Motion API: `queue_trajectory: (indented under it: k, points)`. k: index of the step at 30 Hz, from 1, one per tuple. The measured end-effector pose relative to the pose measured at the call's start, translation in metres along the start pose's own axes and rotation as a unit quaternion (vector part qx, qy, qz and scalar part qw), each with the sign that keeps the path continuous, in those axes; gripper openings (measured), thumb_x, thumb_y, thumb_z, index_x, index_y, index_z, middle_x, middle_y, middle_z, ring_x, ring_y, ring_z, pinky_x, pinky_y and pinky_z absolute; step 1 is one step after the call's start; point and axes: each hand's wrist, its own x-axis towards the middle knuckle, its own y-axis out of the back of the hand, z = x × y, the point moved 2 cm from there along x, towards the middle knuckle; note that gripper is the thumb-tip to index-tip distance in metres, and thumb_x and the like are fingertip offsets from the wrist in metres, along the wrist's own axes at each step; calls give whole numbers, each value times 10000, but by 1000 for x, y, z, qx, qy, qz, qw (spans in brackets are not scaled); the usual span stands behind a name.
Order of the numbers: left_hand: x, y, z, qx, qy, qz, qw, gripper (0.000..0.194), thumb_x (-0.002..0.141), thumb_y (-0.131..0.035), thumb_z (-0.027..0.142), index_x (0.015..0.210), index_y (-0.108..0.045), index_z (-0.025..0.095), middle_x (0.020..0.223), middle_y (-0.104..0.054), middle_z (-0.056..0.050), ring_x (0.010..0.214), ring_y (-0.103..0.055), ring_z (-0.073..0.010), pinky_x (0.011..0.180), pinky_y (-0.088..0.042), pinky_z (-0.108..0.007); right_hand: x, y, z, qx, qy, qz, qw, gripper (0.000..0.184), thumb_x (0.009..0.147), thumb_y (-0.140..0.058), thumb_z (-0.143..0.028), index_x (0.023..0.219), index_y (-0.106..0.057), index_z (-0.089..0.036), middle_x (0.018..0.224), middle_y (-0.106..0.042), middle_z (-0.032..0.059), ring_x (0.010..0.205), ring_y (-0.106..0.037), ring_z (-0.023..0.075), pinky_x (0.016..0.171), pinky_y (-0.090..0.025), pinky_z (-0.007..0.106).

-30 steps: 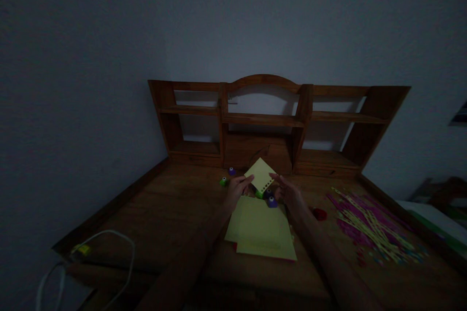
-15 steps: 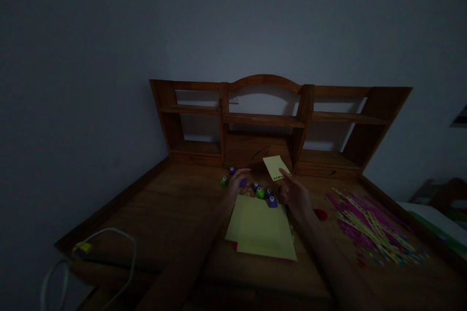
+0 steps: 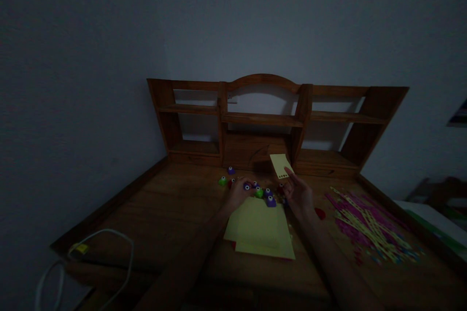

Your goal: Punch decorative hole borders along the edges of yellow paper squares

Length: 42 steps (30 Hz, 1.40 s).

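Note:
My right hand (image 3: 299, 198) holds up a small pale yellow paper card (image 3: 280, 165), pinched near its lower right corner. A row of small holes runs along the card's lower edge. The fingers of my left hand (image 3: 237, 195) are closed around a small purple paper punch (image 3: 247, 187) with a white ring on top. Just right of it stand a green punch (image 3: 259, 193) and several purple ones, among them a front purple punch (image 3: 270, 200). Larger pale yellow sheets (image 3: 255, 226) lie stacked between my forearms.
Left of my left hand are another green punch (image 3: 223, 181) and a purple one (image 3: 231, 170). A red piece (image 3: 320, 213) lies beside my right wrist. Pink and yellow strips (image 3: 368, 221) are heaped at right. A wooden shelf (image 3: 262, 118) backs the desk; a white cable (image 3: 132, 252) hangs at left.
My left hand has come down and closed around the purple punch. My right hand has carried the card slightly to the right.

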Motion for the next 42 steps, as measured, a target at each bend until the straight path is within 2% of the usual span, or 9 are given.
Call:
queue_trajectory:
  k: [6, 12, 18, 22, 26, 29, 34, 37, 42]
  points:
    - [-2, 1, 1, 55, -46, -9, 997, 294, 657, -732, 53, 916, -680, 181, 986, -661, -68, 957, -586, -211, 871, -423, -323, -5, -11, -3, -13, 15, 6, 1000, 380, 732, -700, -323, 1108, -669, -273, 748, -617, -26, 525, -494, 103, 506, -423, 245]
    - [-2, 1, -5, 61, -24, -13, 998, 248, 678, -728, 99, 895, -647, 187, 929, -661, -42, 879, -596, -197, 785, -427, -293, -11, -20, -2, -47, 28, -12, 998, 552, 735, -734, -317, 1269, -600, -280, 706, -575, -44, 539, -490, 89, 487, -375, 214]
    - [-2, -1, -17, 53, -18, -37, 998, 222, 680, -712, 80, 842, -603, 188, 906, -638, -3, 871, -591, -168, 759, -428, -260, -12, -25, 2, -73, 29, -20, 997, 595, 712, -762, -319, 1282, -600, -274, 849, -647, -9, 503, -467, 58, 468, -350, 208]
    - [-2, -2, -20, 54, -36, -31, 997, 255, 695, -691, 59, 897, -597, 184, 958, -631, -19, 922, -586, -173, 797, -440, -268, -12, -24, 5, -63, 29, -22, 997, 544, 740, -751, -334, 1262, -621, -251, 744, -627, -20, 510, -478, 73, 464, -360, 207]
    - [-3, -3, -12, 88, -53, -8, 995, 286, 727, -665, 77, 985, -604, 182, 1034, -622, -52, 977, -584, -190, 860, -447, -302, 0, 0, -8, 4, 48, 3, 999, 542, 758, -748, -312, 1278, -601, -277, 733, -603, -33, 566, -510, 85, 492, -424, 193]
    - [-2, -2, -1, 111, -54, 24, 992, 280, 773, -621, 103, 1040, -597, 183, 1073, -602, -65, 1013, -580, -196, 905, -444, -322, 16, 37, -25, 74, 88, 60, 991, 580, 723, -776, -241, 1268, -594, -318, 818, -604, -49, 571, -500, 47, 510, -445, 143]
    - [0, -3, 9, 114, -73, 30, 990, 208, 837, -565, 142, 1028, -610, 210, 1065, -585, -48, 1021, -579, -192, 934, -442, -330, 31, 88, -33, 135, 105, 112, 979, 642, 599, -818, -161, 1181, -617, -343, 707, -513, -108, 502, -457, 9, 490, -428, 98]
    - [-1, -6, 10, 124, -97, 16, 987, 164, 841, -561, 144, 977, -632, 203, 1012, -596, -51, 1015, -568, -206, 929, -443, -347, 32, 96, -27, 150, 90, 128, 976, 625, 583, -807, -148, 1148, -626, -345, 724, -523, -110, 496, -452, 7, 478, -424, 102]
    - [-4, -9, 12, 127, -117, 15, 985, 137, 869, -546, 199, 975, -633, 198, 997, -596, -56, 1004, -568, -209, 909, -451, -346, 32, 90, -26, 144, 90, 130, 977, 560, 605, -785, -161, 1122, -639, -319, 704, -520, -106, 486, -431, 16, 462, -411, 112]
